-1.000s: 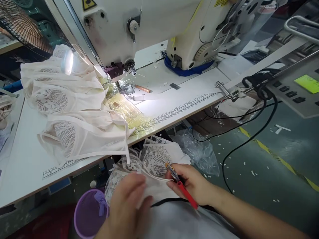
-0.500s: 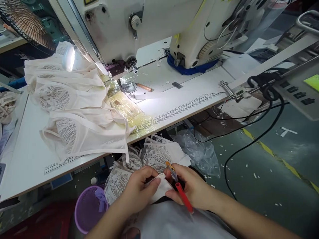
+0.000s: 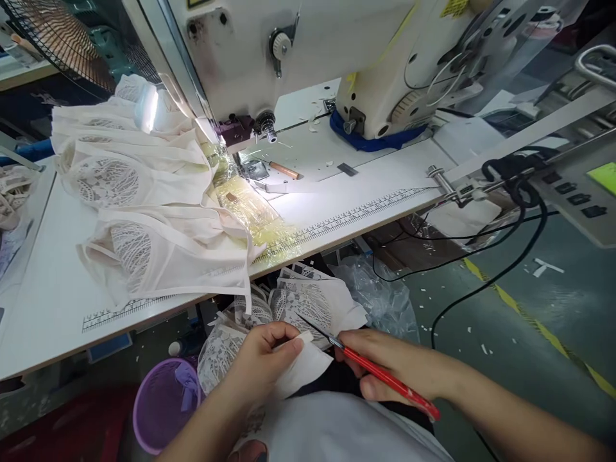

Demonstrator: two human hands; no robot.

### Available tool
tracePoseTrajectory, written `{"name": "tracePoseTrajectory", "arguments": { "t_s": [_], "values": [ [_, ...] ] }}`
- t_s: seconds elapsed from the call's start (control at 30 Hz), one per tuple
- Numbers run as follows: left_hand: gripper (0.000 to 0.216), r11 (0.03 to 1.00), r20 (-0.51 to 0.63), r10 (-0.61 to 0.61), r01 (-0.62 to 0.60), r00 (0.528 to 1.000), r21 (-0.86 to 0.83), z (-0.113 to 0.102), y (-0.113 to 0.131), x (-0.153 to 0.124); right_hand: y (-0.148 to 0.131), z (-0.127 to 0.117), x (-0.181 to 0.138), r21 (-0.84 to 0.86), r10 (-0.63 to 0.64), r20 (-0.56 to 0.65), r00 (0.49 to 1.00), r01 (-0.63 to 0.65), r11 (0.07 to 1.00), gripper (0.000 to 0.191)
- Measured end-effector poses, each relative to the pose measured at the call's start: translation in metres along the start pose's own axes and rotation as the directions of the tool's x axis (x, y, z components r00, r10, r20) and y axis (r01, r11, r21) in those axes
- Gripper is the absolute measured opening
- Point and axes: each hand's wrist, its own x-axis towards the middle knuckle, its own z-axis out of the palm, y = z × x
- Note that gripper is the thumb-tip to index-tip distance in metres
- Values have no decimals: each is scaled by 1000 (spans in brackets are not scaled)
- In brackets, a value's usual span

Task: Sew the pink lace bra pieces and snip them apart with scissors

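Note:
My left hand (image 3: 269,359) pinches the edge of a white fabric piece (image 3: 308,369) between thumb and fingers, above my lap. My right hand (image 3: 385,362) holds a slim red-handled pointed tool (image 3: 389,378). Its thin dark metal tip points up and left, over lace. The exact kind of tool is hard to make out. The tip looks apart from the pinched edge. Beyond my hands, white lace bra pieces (image 3: 308,298) hang or lie below the table edge. Part of the fabric is hidden behind my left fingers.
A sewing machine (image 3: 250,51) stands on the white table (image 3: 360,199). Several white lace bras (image 3: 192,250) lie at its left. A purple basket (image 3: 166,410) stands on the floor, a clear plastic bag (image 3: 380,298) lies under the table, and black cables (image 3: 486,282) hang at right.
The red-handled tool has turned in my right hand; its metal tip now points up-left. My right hand has drawn right and let go of the fabric, while the left keeps its pinch.

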Motion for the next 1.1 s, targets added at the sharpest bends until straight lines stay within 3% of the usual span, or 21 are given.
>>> {"name": "tracePoseTrajectory", "arguments": {
  "t_s": [0.13,0.3,0.4,0.47,0.6,0.7,0.8,0.87,0.97,1.03,1.1],
  "values": [
    [26,998,-31,45,-43,999,56,2,-4,1,3,-1,-9,-156,30,83,996,-17,988,59],
    [19,967,-59,145,-129,988,220,-1,0,-1,0,-2,-8,-217,86,30,996,-78,973,58],
    [19,933,-64,233,-204,970,295,-7,11,-5,-3,-5,-4,-93,94,-91,991,-102,990,57],
    [19,891,-57,311,-270,949,365,-11,19,-9,-6,-1,3,93,90,-230,969,-70,993,56],
    [17,744,-31,477,-385,878,546,-15,31,-17,-20,22,27,427,45,-480,876,189,884,46],
    [18,628,15,557,-433,830,647,-17,41,-29,-37,36,47,455,52,-551,833,248,855,29],
    [17,566,39,598,-456,801,687,-17,62,-47,-59,26,52,365,1,-573,820,254,896,18],
    [15,590,30,598,-465,801,660,-16,78,-62,-76,9,46,280,-95,-572,815,302,911,13],
    [16,747,-23,544,-472,838,469,-11,93,-77,-102,-15,33,116,-219,-587,779,349,930,12],
    [22,841,-65,501,-468,863,272,-7,88,-77,-112,-20,27,20,-264,-623,737,352,936,14],
    [29,884,-106,466,-457,878,101,-5,73,-70,-113,-17,26,11,-246,-640,728,329,944,13]
  ]
}}
